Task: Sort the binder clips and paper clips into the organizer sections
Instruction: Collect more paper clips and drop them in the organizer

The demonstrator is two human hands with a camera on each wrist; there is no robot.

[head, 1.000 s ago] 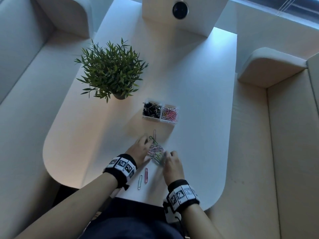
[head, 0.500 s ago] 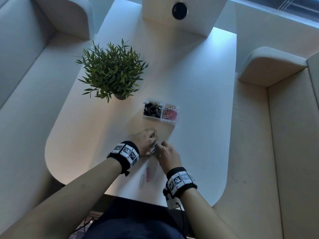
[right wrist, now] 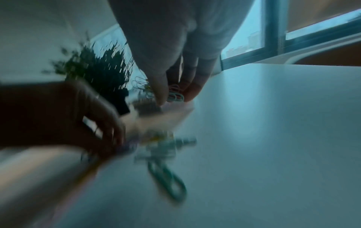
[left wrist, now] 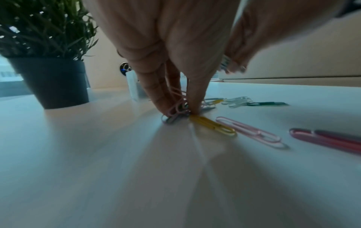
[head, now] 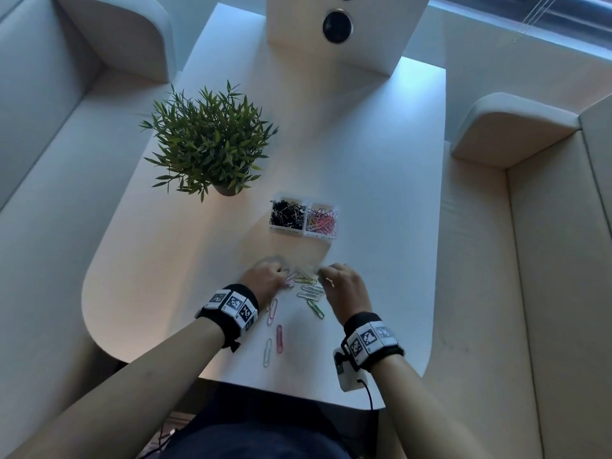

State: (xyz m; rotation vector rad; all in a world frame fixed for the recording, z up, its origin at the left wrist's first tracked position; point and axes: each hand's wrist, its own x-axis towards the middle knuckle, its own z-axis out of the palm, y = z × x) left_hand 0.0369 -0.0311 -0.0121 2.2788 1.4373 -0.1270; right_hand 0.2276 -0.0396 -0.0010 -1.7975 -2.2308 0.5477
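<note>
Loose paper clips lie scattered on the white table, short of the organizer. Its left section holds black binder clips, its right coloured clips. My left hand pinches a small bunch against the tabletop. My right hand grips several clips, lifted clear. A potted plant stands beyond, to the left.

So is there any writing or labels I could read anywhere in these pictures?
Labels on the front of the organizer: one under each section, too small and blurred to read.
Wristbands: black-and-white square code patterns, no words.
Nothing else carries text.
</note>
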